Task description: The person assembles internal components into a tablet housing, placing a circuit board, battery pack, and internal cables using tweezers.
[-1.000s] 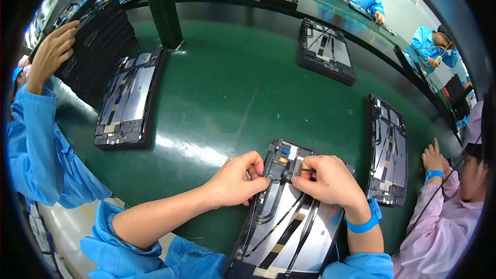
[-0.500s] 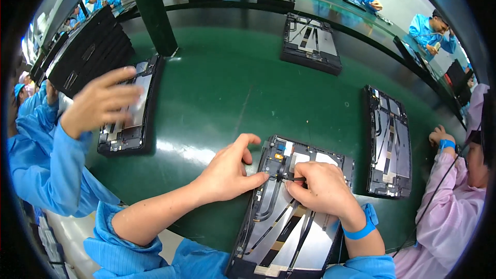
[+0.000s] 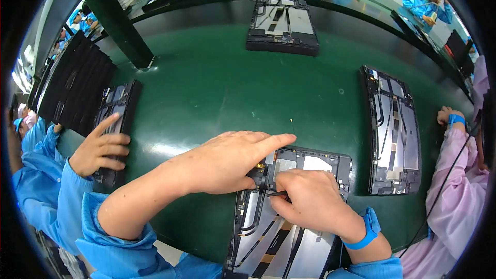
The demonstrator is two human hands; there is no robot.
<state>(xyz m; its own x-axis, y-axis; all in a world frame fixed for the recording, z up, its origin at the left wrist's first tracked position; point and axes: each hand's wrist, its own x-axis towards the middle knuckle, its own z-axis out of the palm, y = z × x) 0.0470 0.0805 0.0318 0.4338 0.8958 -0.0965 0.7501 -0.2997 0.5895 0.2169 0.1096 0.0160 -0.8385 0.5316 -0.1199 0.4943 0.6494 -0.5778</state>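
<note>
An opened tablet [image 3: 310,245] lies in front of me, its silver inner plate, black ribbon cables and dark frame exposed. My right hand [image 3: 312,199] is closed around a thin black pointed tool [image 3: 277,194]. That tool's tip reaches the cables at the tablet's upper left; the rest of it is hidden in my fingers. My left hand [image 3: 227,161] lies over the tablet's upper left corner, holding nothing. Its index finger stretches toward the far edge, while the thumb rests on the frame near the tool tip.
Similar opened tablets stand on black trays to the right [image 3: 395,129], at the far side [image 3: 283,26] and at the left [image 3: 114,108]. A co-worker's hand [image 3: 106,147] is over the left one. Black trays [image 3: 75,82] are stacked beside a green post [image 3: 111,18]. A pink-sleeved person sits at right.
My left hand has swung its fingers across the tablet's upper edge, thumb staying near the corner. The right hand keeps the tool near the cables. At left, the co-worker's hand has come lower.
</note>
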